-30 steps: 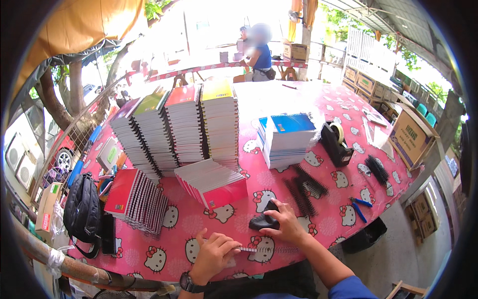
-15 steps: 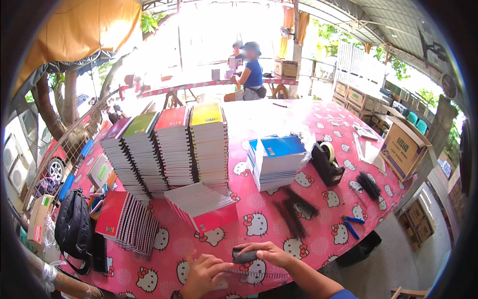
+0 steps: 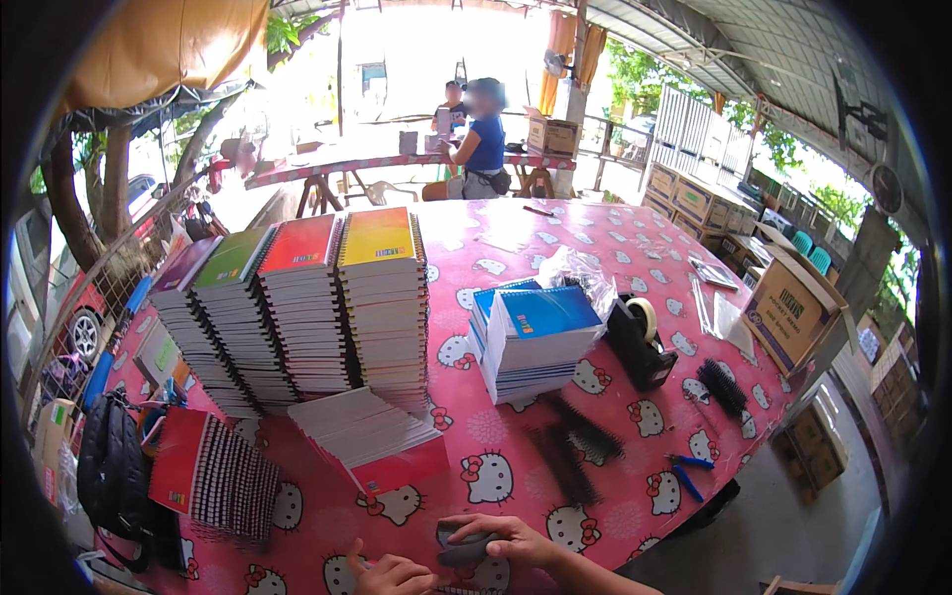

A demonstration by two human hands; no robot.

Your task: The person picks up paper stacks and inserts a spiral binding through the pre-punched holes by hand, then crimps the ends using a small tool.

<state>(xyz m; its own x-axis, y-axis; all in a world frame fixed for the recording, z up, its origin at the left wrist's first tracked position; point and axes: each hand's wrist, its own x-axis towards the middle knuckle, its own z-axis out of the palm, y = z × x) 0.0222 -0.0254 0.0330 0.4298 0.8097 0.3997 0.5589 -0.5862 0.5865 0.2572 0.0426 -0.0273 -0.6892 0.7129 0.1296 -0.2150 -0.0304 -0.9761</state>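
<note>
At the bottom edge, my right hand (image 3: 516, 540) grips a small dark grey object (image 3: 458, 546) on the pink cartoon-cat tablecloth (image 3: 615, 307). My left hand (image 3: 389, 573) rests just left of it with curled fingers, touching a spiral-bound pad whose edge barely shows; whether it holds anything is unclear. Just beyond my hands lies a slanted stack of red-covered notebooks (image 3: 369, 436). Black plastic binding combs (image 3: 575, 446) lie to the right of my hands.
Tall stacks of spiral notebooks (image 3: 297, 307) stand mid-table, a blue-covered stack (image 3: 535, 337) beside a black tape dispenser (image 3: 640, 342). Blue-handled pliers (image 3: 684, 471), a cardboard box (image 3: 793, 307), a black bag (image 3: 114, 466) at left. A person in blue (image 3: 484, 139) sits at a far table.
My head has tilted up, so my hands have slid down to the frame's bottom edge. My right hand keeps hold of the dark object and has drawn it nearer to me.
</note>
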